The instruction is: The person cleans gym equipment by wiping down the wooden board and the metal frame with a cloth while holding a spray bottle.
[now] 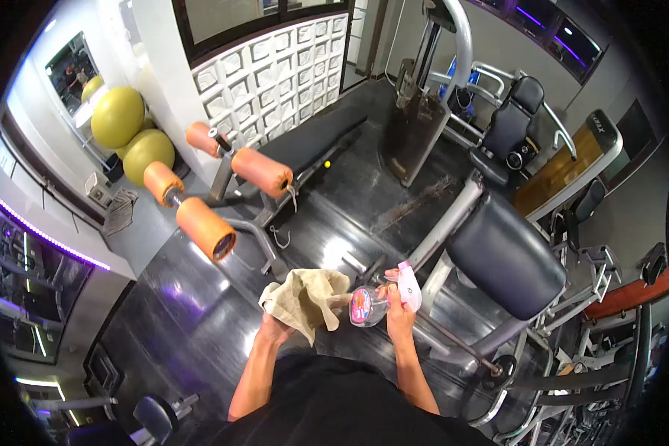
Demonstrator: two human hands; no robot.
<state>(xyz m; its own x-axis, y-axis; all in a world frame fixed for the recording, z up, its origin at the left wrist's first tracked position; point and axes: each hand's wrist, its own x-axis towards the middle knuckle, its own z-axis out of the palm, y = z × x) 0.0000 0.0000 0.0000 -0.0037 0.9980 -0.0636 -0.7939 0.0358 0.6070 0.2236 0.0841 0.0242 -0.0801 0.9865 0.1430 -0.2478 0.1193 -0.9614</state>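
A beige cloth [305, 299] hangs bunched over my left hand [275, 327], hiding most of its fingers. My right hand [398, 301] is wrapped round the neck of a spray bottle [363, 306]. The bottle is clear, with a pink label and a white and pink spray head, and it is tilted so that its body points left. Cloth and bottle are close together in front of my body; I cannot tell whether they touch.
An incline bench [297, 149] with orange foam rollers [207, 229] stands ahead on the left. Close on my right is a black padded seat [507, 253] on a metal frame. Yellow exercise balls [117, 117] are stacked by the left wall. A small yellow ball [327, 164] lies on the black floor [201, 320].
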